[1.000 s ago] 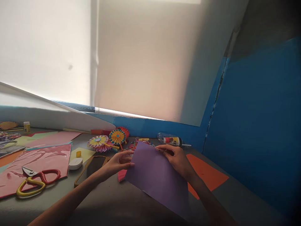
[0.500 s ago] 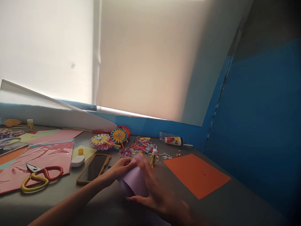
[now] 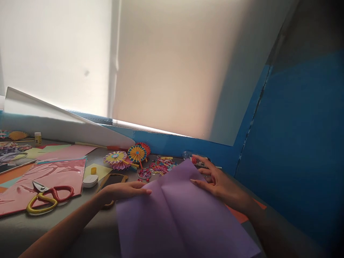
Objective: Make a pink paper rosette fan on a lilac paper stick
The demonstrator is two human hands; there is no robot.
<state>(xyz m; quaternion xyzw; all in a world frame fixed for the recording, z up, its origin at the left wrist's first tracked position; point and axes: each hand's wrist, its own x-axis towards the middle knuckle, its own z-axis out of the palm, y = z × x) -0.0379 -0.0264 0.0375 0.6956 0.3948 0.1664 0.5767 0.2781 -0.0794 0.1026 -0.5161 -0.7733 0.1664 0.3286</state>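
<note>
A sheet of purple paper lies opened out in front of me, with a crease down its middle. My left hand grips its upper left edge, thumb on top and fingers mostly hidden beneath. At the upper right edge is my right hand; its thumb rests on the paper and its fingers are at the edge, the index finger stretched away. An orange sheet shows partly behind the purple paper and my right hand. Just beyond my left hand a phone in a brown case is partly covered.
Scissors lie on a pink packet at left. A white case and yellow cap sit nearby. Folded paper rosettes, paper scraps and a bottle stand along the blue wall.
The purple paper has gone from folded over to spread open. My right hand has moved right and up, away from my left hand. The paper now hides the glue stick and much of the orange sheet.
</note>
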